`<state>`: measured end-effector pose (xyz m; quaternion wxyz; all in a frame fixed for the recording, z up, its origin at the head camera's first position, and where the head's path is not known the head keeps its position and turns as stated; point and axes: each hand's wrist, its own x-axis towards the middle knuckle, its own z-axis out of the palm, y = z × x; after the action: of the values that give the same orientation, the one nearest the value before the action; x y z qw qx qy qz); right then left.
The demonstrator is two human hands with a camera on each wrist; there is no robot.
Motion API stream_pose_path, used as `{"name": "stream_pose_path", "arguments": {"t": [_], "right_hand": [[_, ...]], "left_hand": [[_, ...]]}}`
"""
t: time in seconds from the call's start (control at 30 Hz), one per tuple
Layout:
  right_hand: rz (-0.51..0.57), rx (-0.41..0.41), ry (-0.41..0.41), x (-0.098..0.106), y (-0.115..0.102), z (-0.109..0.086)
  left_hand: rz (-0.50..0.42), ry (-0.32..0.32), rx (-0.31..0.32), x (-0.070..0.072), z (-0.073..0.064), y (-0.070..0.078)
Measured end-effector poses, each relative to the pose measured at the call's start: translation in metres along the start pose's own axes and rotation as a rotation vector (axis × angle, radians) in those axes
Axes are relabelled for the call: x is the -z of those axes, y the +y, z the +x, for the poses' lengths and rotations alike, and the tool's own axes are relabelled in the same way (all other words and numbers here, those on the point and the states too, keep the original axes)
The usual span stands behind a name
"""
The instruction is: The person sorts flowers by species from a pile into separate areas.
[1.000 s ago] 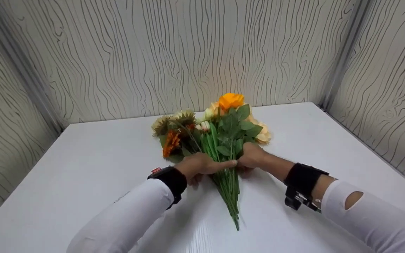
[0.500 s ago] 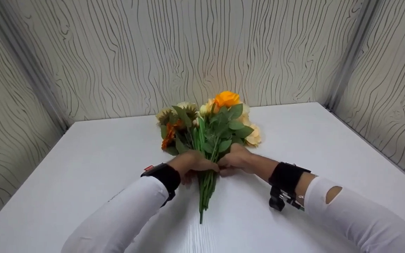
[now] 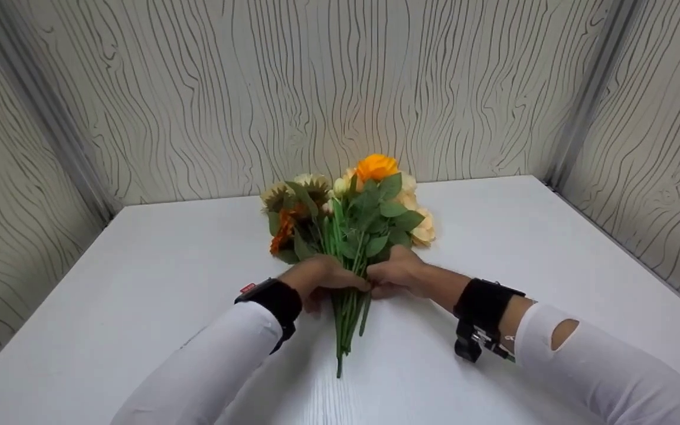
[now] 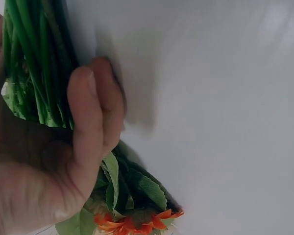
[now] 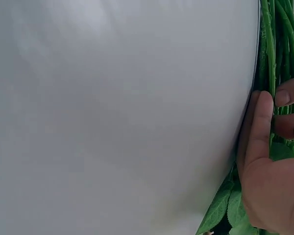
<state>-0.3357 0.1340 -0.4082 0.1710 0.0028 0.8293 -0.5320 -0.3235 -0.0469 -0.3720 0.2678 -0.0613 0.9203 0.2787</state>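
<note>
A bunch of flowers lies on the white table, blooms away from me, its green stems (image 3: pixel 347 327) toward me. An orange bloom (image 3: pixel 377 167) tops it, with peach blooms (image 3: pixel 422 229) at right and a red-orange flower (image 3: pixel 283 232) at left. From the left, my left hand (image 3: pixel 323 275) grips the stems, thumb across the top; its wrist view shows curled fingers (image 4: pixel 88 110) beside them. At the bunch's right side, my right hand (image 3: pixel 398 273) pinches stems just below the leaves (image 3: pixel 393 208). Some fingertips are hidden beneath the bunch in the head view.
The white table (image 3: pixel 157 283) stretches out on both sides of the bunch. Wood-grain patterned panels (image 3: pixel 293 88) enclose its back and sides. Black bands with cameras (image 3: pixel 484 313) sit on both wrists.
Both hands and the bunch have moved left, and the stem ends have swung leftward. The stems look gathered closer, though one stem end now sticks out at the right.
</note>
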Motion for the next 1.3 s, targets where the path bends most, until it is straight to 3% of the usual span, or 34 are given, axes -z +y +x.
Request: {"name": "stream_pose_path", "arguments": {"t": [0.2,0.37,0.47,0.6,0.8,0.93,1.1,1.3], "right_hand": [[0.091,-0.021,-0.019,0.003,0.001,0.0],[0.093,-0.014,-0.005,0.005,0.002,-0.003],[0.063,0.004,-0.002,0.006,0.003,-0.005],[0.052,0.002,-0.014,0.008,0.002,-0.008],[0.088,-0.032,-0.054,0.014,0.005,-0.01],[0.112,-0.027,-0.061,0.019,0.009,-0.011],[0.148,-0.027,-0.042,0.029,0.011,-0.013],[0.143,-0.037,-0.021,0.047,0.012,-0.017]], "left_hand": [[0.007,-0.02,0.006,0.0,0.004,0.001],[0.032,-0.013,0.026,-0.003,0.003,0.007],[0.048,0.028,0.047,-0.008,0.002,0.01],[0.078,0.116,0.025,-0.019,0.004,0.011],[0.063,0.207,-0.083,-0.032,0.013,0.004],[0.093,0.256,-0.149,-0.03,0.018,-0.004],[0.044,0.229,-0.12,-0.021,0.021,-0.01],[0.046,0.214,-0.114,-0.014,0.021,-0.017]]}}
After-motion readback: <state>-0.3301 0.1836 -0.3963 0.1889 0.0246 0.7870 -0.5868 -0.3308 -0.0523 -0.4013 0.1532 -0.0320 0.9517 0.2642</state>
